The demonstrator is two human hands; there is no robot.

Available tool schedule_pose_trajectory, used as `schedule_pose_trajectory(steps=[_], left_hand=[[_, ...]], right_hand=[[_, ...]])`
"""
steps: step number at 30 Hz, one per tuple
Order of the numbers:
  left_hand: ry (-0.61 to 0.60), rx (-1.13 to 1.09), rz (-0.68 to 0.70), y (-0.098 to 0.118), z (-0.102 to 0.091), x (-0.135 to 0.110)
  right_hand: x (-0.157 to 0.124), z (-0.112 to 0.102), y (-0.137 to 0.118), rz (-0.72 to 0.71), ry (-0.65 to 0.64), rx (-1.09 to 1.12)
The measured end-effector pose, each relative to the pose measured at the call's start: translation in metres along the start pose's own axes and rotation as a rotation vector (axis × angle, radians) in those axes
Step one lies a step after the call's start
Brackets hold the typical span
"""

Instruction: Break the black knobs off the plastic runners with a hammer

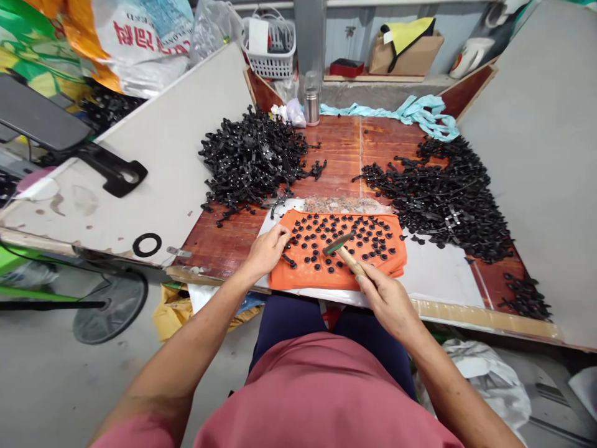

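My right hand (383, 297) grips the wooden handle of a small hammer (339, 244), whose dark head is over the middle of an orange cloth (298, 279). Many small round black caps (331, 270) stand spread across this cloth. At its left edge my left hand (269, 250) is closed in a pinch; whatever lies between the fingertips is hidden. Just by those fingertips a short black plastic piece (290, 261) rests on the cloth. Under the cloth a white sheet (443, 274) covers part of the red-brown tabletop (224, 246).
Heaps of black plastic parts lie at the left (254, 155) and right (448, 193), with a smaller pile (527, 297) near the right front edge. A metal flask (311, 106) and a light-blue cloth strip (420, 115) are at the back. Grey boards (545, 155) flank the table.
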State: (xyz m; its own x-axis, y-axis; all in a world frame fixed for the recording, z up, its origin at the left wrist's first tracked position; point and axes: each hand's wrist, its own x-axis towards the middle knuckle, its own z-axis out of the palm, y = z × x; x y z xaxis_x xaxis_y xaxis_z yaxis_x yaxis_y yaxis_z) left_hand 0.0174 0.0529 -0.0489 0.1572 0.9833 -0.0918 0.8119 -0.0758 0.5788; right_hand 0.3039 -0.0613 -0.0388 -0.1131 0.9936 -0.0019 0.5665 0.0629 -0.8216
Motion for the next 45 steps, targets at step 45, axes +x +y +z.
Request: schedule_pose_trajectory(steps=[45], left_hand=[[-0.014,0.414,-0.072,0.01,0.001,0.002]], right_hand=[[0.066,0.025,-0.062,-0.202,-0.133,-0.801]])
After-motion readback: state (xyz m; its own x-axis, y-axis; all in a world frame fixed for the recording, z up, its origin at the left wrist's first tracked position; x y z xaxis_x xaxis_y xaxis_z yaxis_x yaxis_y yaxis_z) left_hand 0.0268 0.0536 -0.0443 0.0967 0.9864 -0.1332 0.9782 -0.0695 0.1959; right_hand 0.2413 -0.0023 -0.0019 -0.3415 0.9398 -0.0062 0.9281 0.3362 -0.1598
